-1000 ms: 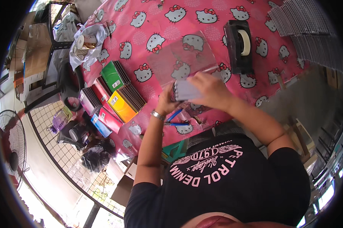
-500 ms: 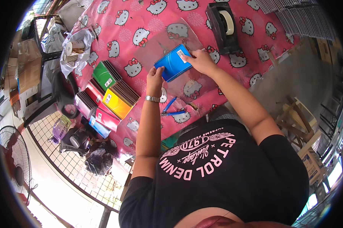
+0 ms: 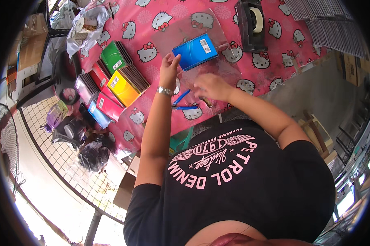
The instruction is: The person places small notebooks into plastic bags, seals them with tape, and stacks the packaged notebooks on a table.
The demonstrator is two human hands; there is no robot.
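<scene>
A blue spiral notebook (image 3: pixel 193 52) with a white label lies on a clear plastic sheet (image 3: pixel 222 37) on the table. My left hand (image 3: pixel 169 70), with a metal-banded watch at the wrist, is at the notebook's left corner, thumb and fingers apart. Off the notebook's lower edge, over the near part of the sheet, is my right hand (image 3: pixel 213 86); its fingers are smeared by motion, and whether they grip anything is unclear. Between my wrists and the near table edge lies a tool with two blue handles (image 3: pixel 185 103), beside a small dark object (image 3: pixel 206 101).
Stacked spiral notebooks stand at left, including green (image 3: pixel 112 56) and yellow (image 3: pixel 123 89) ones. A black tape dispenser (image 3: pixel 252 26) sits at the far right of the pink patterned tablecloth (image 3: pixel 148 35). Grey spiral-bound stacks (image 3: pixel 328 30) are at the right corner, a plastic bag (image 3: pixel 86 30) far left.
My right hand has let go of the blue notebook and drawn back toward me. My left thumb has come off the notebook's corner. The notebook now lies on the sheet; the view has shifted slightly.
</scene>
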